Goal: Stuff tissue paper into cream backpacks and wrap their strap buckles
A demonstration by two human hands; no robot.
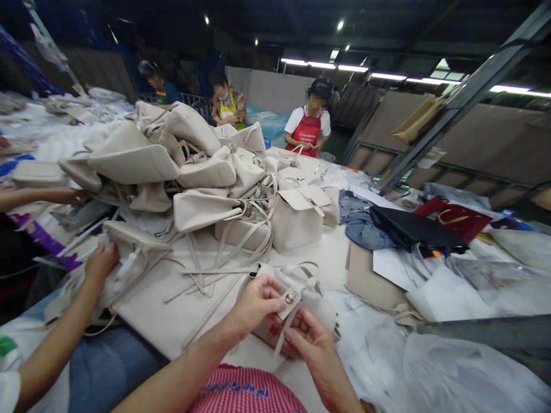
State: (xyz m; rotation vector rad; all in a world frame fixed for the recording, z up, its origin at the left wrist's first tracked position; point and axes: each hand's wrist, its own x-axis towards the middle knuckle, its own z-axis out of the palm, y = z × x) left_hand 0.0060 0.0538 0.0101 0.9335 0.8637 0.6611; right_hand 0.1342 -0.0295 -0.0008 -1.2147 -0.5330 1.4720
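Note:
A cream handbag (323, 310) lies on the table directly in front of me. My left hand (257, 301) is closed, its thumb and fingers pinching the bag's closure tab, which carries a small gold-coloured clasp (290, 297). Just below and to the right, my right hand (307, 337) has its fingers curled around a narrow cream strap (286, 328) that hangs down from near the tab. Both hands partly cover the front of the bag. Thin loose straps (224, 270) stretch across the table to the left of it.
A big heap of similar bags (138, 155) rises ahead and left. At my left, a co-worker's hand (101, 261) holds another bag. Clear plastic sheets (387, 350) lie right, with a black folder-like item (413, 226) and red paper bag (467, 221) beyond. Several people work farther back.

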